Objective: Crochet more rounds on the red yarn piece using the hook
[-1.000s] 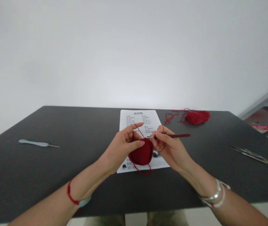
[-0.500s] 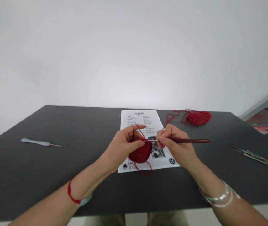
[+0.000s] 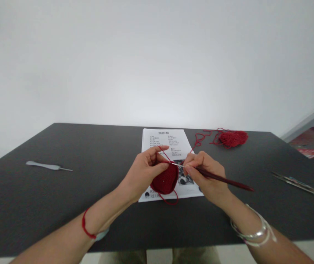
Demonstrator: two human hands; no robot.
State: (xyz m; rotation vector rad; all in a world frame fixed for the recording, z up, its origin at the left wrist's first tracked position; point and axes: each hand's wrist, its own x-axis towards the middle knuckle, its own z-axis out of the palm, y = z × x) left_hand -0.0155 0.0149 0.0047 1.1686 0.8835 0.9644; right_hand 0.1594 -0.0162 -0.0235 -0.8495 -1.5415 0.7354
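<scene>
Your left hand (image 3: 151, 163) pinches the red crocheted piece (image 3: 165, 180) at its upper edge, thumb laid over the near side and index finger stretched out above it, with a strand of red yarn (image 3: 164, 153) running from that finger down to the edge of the work. Your right hand (image 3: 208, 172) grips the dark red crochet hook (image 3: 224, 179) between thumb and fingers; its handle slants down to the right past your palm, and its thin metal end reaches left to the top edge of the piece, close to your left thumb. The piece is in front of you at the middle of the black table (image 3: 96, 157), over the printed sheets (image 3: 161, 137); you cannot tell from here whether it touches the paper. A loop of yarn hangs below it, past the near edge of the pages. Beyond your right hand, near the wall (image 3: 157, 66), the bundle of red yarn (image 3: 233, 139) rests on the table, with loose curls to its left. Well off to your left lies a grey-handled hook (image 3: 45, 166), its tip pointing right, and far to your right lies a slender metal tool (image 3: 296, 182), too blurred to name.
</scene>
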